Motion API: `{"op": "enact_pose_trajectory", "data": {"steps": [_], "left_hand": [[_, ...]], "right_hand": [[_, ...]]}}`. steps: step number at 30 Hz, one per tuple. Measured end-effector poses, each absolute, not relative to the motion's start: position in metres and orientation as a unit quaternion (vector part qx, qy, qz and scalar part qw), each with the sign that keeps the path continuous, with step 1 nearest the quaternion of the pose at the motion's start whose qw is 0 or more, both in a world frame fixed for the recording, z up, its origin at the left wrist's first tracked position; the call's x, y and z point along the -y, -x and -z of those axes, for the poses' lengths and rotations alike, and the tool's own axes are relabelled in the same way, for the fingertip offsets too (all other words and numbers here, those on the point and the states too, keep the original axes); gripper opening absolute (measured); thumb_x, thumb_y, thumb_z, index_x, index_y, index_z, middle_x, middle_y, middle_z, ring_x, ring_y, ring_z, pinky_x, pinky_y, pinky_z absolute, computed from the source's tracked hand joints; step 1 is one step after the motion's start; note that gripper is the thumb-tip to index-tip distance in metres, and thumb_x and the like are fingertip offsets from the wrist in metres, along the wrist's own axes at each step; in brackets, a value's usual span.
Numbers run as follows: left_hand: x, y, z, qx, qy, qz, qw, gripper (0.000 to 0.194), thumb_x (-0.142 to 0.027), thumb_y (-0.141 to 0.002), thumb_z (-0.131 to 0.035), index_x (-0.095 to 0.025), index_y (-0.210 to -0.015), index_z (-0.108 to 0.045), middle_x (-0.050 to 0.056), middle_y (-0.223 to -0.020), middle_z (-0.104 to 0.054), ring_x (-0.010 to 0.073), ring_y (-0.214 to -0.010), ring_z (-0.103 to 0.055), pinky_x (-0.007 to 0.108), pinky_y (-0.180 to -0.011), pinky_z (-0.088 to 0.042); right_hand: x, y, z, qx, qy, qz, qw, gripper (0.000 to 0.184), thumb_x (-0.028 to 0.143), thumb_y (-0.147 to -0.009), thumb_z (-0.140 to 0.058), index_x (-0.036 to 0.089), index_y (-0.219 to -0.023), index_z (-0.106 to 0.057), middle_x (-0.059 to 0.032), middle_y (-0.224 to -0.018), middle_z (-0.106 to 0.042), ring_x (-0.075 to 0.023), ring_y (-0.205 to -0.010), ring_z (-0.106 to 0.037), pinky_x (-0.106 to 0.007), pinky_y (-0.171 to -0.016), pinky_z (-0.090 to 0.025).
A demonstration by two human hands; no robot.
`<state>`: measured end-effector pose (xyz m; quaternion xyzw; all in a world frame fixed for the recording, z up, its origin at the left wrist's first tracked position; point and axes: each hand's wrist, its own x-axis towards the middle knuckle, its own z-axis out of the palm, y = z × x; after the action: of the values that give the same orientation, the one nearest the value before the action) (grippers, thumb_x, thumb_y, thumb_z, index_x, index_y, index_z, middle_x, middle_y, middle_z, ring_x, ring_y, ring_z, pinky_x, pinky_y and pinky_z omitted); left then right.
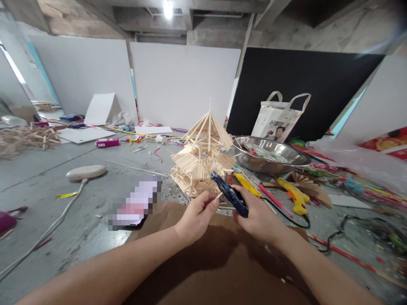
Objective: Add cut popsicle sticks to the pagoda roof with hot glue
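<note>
My left hand (202, 214) is closed in a pinch on a thin wooden stick (219, 196), with only a short end showing. My right hand (254, 212) is wrapped round a dark blue hand tool (229, 194) that looks like a cutter or pliers. The tool's head points up and left, close to the stick; whether they touch I cannot tell. Just behind both hands stands a tiered pagoda model (203, 165) of pale wooden sticks, with a pointed, partly covered roof frame (210, 127). My hands hide part of its base.
Brown paper (222, 271) lies below my arms. To the right are a yellow glue gun (294, 197), a yellow-handled tool (247, 184), a pink stick (273, 200) and a steel basin (270, 165). A phone (136, 201) and a white power strip (85, 172) lie left.
</note>
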<state>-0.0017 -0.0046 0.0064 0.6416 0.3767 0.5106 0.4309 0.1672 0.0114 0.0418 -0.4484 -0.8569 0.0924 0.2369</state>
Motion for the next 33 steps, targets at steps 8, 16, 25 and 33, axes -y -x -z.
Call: {"op": "enact_pose_trajectory", "data": {"steps": [8,16,25,33], "left_hand": [[0.003,0.001,-0.002,-0.386,-0.648,-0.525,0.394,0.031,-0.042,-0.08,-0.038,-0.014,-0.08,-0.053,0.0,-0.065,-0.047,0.01,-0.062,-0.04,0.023,-0.06,-0.033],[0.0,0.003,-0.004,-0.417,-0.61,-0.538,0.405,0.032,-0.042,-0.082,-0.034,-0.015,-0.076,-0.051,-0.004,-0.053,-0.036,0.0076,-0.053,-0.035,0.02,-0.052,-0.03],[0.0,0.004,-0.003,-0.437,-0.61,-0.528,0.397,0.031,-0.042,-0.081,-0.035,-0.015,-0.072,-0.047,-0.006,-0.052,-0.03,0.0064,-0.049,-0.027,0.02,-0.048,-0.026],[-0.006,0.004,0.007,-0.444,-0.637,-0.512,0.367,0.032,-0.041,-0.081,-0.034,-0.015,-0.067,-0.044,-0.004,-0.057,-0.033,0.0075,-0.055,-0.03,0.021,-0.053,-0.028]], "right_hand": [[-0.011,-0.166,-0.038,0.859,0.437,-0.063,0.259,0.048,0.015,-0.065,-0.046,0.014,-0.112,-0.039,-0.0103,-0.103,-0.056,-0.02,-0.092,-0.053,-0.032,-0.08,-0.04],[-0.011,-0.167,-0.04,0.832,0.488,-0.059,0.259,0.041,0.024,-0.067,-0.048,0.016,-0.106,-0.041,-0.0077,-0.094,-0.059,-0.0203,-0.083,-0.056,-0.031,-0.072,-0.042],[-0.007,-0.165,-0.04,0.82,0.524,-0.064,0.22,0.033,0.025,-0.067,-0.046,0.019,-0.099,-0.046,-0.0051,-0.084,-0.061,-0.0192,-0.073,-0.057,-0.03,-0.066,-0.041],[-0.007,-0.164,-0.032,0.828,0.516,-0.05,0.213,0.03,0.025,-0.066,-0.047,0.018,-0.096,-0.047,-0.0047,-0.079,-0.061,-0.0198,-0.071,-0.057,-0.031,-0.065,-0.04]]}}
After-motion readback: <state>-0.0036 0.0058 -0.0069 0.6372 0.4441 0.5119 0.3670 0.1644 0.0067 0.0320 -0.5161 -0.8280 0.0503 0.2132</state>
